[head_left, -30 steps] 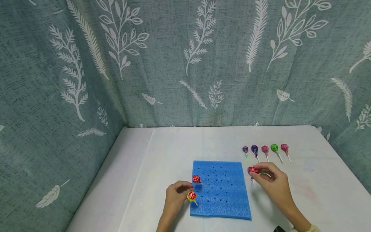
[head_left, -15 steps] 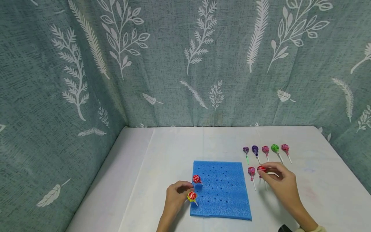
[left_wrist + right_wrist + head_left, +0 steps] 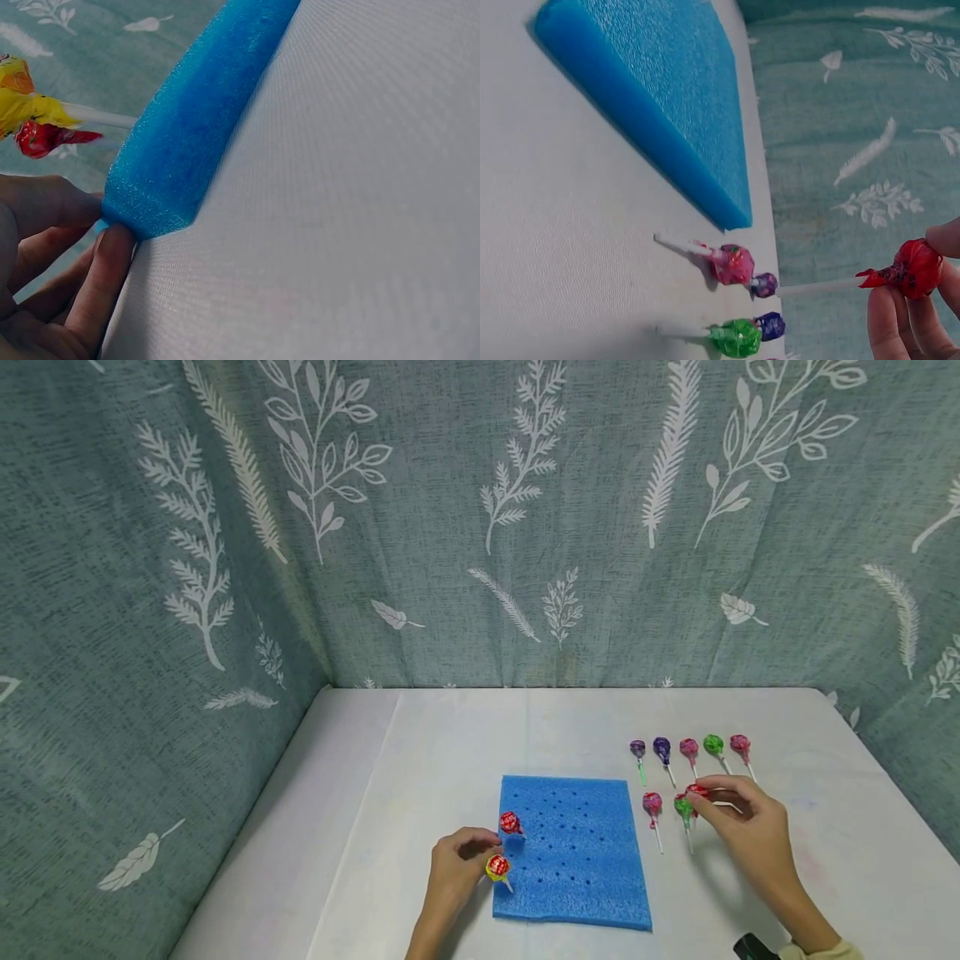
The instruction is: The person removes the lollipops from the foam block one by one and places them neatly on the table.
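My left hand [image 3: 453, 872] pinches the left edge of a blue foam board [image 3: 577, 902] dotted with small holes; the left wrist view shows thumb and fingers on that edge. Along the board's left side stand a red lollipop [image 3: 509, 822] and a yellow-and-red lollipop [image 3: 497, 867], sticks in the foam. Over the table right of the board, my right hand [image 3: 753, 831] holds another red lollipop [image 3: 920, 268] by its wrapped head, stick free. Below and beside it lie a pink lollipop [image 3: 652, 804] and a green lollipop [image 3: 683, 807]; the hand may cover more.
Behind the right hand lies a row of several lollipops, among them a dark purple one [image 3: 662, 747], a green one [image 3: 713, 744] and a pink one [image 3: 740, 744]. A patterned green curtain [image 3: 450, 527] hangs behind the white table [image 3: 420, 752].
My right hand has moved to the right with the red lollipop, uncovering the pink and green lollipops on the table. The left hand and the foam board stay where they were.
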{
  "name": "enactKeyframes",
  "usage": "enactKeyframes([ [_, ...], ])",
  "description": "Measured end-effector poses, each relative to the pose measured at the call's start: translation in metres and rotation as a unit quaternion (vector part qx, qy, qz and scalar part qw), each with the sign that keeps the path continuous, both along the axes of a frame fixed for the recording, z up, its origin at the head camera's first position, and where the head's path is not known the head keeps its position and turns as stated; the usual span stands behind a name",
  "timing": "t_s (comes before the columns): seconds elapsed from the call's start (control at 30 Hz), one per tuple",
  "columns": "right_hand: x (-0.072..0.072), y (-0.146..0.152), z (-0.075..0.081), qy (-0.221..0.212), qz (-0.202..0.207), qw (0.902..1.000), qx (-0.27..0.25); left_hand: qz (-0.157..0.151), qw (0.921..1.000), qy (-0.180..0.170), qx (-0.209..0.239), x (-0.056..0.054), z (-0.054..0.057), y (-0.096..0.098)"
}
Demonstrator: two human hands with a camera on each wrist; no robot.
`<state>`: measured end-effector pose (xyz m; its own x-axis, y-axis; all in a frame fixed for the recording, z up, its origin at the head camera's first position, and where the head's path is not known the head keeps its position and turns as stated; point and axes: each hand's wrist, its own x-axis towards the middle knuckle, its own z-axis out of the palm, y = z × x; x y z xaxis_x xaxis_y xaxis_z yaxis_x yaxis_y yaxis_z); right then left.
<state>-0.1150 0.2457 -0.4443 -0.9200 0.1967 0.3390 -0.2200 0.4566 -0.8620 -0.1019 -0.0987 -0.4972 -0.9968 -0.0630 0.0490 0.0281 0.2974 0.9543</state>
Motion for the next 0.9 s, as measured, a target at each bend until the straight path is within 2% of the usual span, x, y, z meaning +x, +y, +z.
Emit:
enactKeyframes([
  [0.1,-0.001,0.003,-0.001,-0.007,-0.012,0.9998,0.012,0.0,0.9999,0.005,0.011,-0.005,-0.017,-0.003],
  [0.2,-0.001,0.005,-0.002,-0.018,-0.025,0.9992,0.024,-0.001,0.9999,0.01,0.009,-0.005,-0.02,-0.004],
  [0.37,-0.002,0.009,-0.002,-0.039,-0.043,0.9976,0.036,0.001,0.9999,0.007,-0.01,-0.006,-0.019,-0.004],
  [0.47,-0.005,0.014,-0.008,-0.049,-0.049,0.9972,0.028,0.002,0.9999,0.001,-0.011,-0.007,-0.017,-0.003],
  [0.73,-0.03,0.045,-0.056,-0.049,-0.047,0.9956,0.064,0.002,1.0,0.008,-0.003,-0.005,-0.018,-0.004],
  [0.83,-0.034,0.048,-0.058,-0.058,-0.048,0.9945,0.073,0.002,1.0,0.009,-0.001,-0.004,-0.018,-0.004],
  [0.9,-0.033,0.046,-0.052,-0.072,-0.05,0.9938,0.069,0.003,1.0,0.004,0.0,-0.004,-0.018,-0.004],
])
